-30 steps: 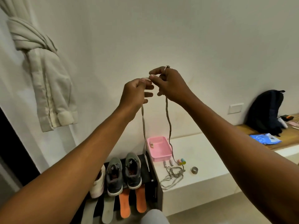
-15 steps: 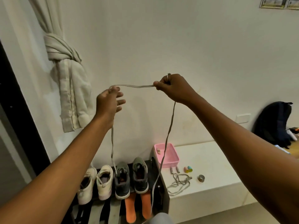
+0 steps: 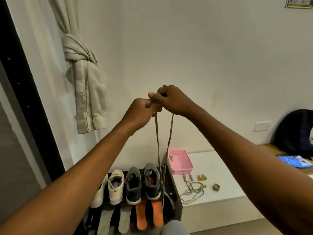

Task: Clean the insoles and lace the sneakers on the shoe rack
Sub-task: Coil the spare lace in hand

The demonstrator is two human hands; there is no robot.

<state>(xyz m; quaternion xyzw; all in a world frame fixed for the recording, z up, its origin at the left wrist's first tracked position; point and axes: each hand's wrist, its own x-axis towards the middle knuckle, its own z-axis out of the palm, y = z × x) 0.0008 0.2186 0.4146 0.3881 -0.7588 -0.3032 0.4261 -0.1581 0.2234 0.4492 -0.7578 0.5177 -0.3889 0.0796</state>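
I hold a grey shoelace (image 3: 169, 136) up in front of the wall with both hands together. My left hand (image 3: 139, 113) and my right hand (image 3: 171, 99) each pinch it at the top, and its two strands hang down towards the shoe rack (image 3: 171, 184). On the rack stand two grey sneakers (image 3: 133, 185) and two cream sneakers (image 3: 115, 187). Two orange insoles (image 3: 156, 212) and two grey insoles (image 3: 124, 219) lie below them. A second grey lace (image 3: 192, 192) lies loose on the white bench (image 3: 220, 167).
A pink tray (image 3: 180, 162) sits on the bench beside small metal pieces (image 3: 187, 177), coloured caps (image 3: 202, 177) and a tape roll (image 3: 216, 187). A knotted cream curtain (image 3: 84, 78) hangs at left. A dark backpack (image 3: 296, 133) and a blue packet (image 3: 294, 161) lie at right.
My left hand came back in from the left to meet my right hand, so the lace went from stretched between them to folded with both strands hanging. Both hands sit lower in view.
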